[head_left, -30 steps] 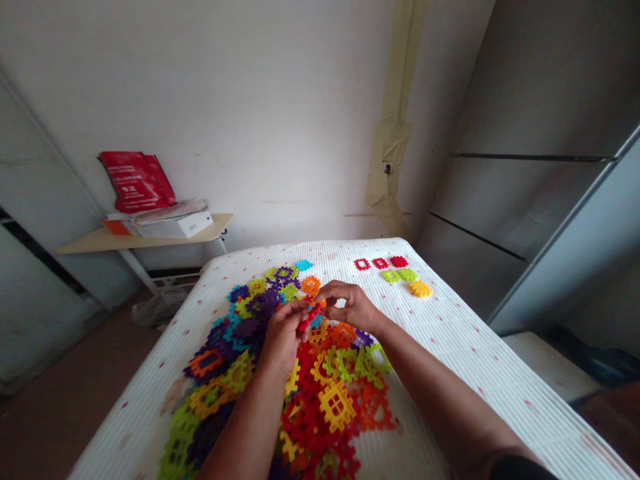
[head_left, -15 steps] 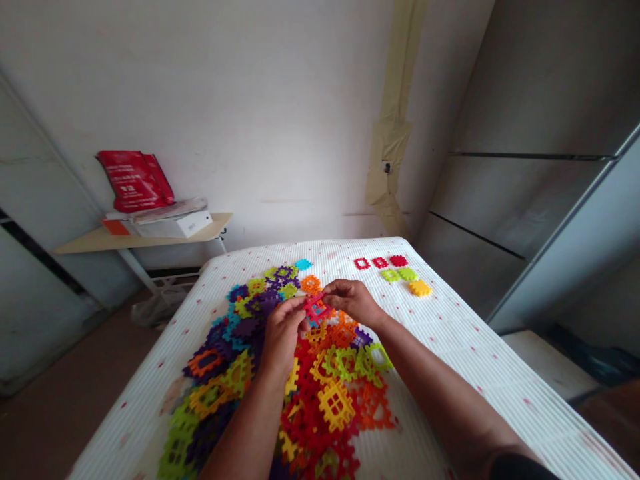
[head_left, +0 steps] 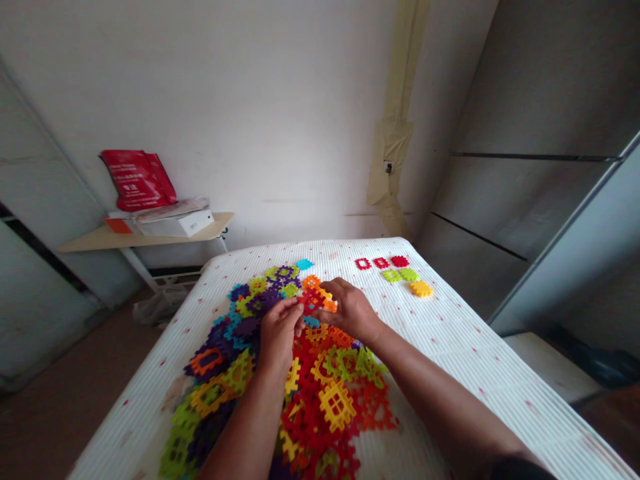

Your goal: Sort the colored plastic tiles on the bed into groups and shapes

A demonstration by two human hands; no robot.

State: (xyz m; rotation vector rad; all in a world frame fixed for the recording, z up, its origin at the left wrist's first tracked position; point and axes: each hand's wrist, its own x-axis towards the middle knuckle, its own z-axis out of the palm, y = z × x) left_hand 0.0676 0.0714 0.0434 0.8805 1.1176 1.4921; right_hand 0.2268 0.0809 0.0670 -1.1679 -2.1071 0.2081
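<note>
My left hand (head_left: 281, 325) is closed, thumb and fingers pinching a red toothed plastic building tile (head_left: 311, 300) with window-like openings. This tile is held up over the heap of mixed tiles (head_left: 320, 373). My right hand (head_left: 353, 308) is just right of the red tile, thumb and fingers spread apart. An orange tile (head_left: 328, 303) shows in the gap between those fingers; whether they touch it I cannot tell. Around my forearms lie purple, green, yellow, orange, red and blue tiles, some solid, some with cut-out shapes.
Two red frame tiles (head_left: 371, 263), a solid red tile (head_left: 399, 261), green tiles (head_left: 401, 275) and a yellow tile (head_left: 421, 289) lie apart at the far right of the white covered bed-like surface (head_left: 450, 373). A side table (head_left: 220, 227) with a red bag (head_left: 137, 180) stands left.
The red tile has turned to face me more in my left hand. My right hand's fingers have come off its edge and spread apart.
</note>
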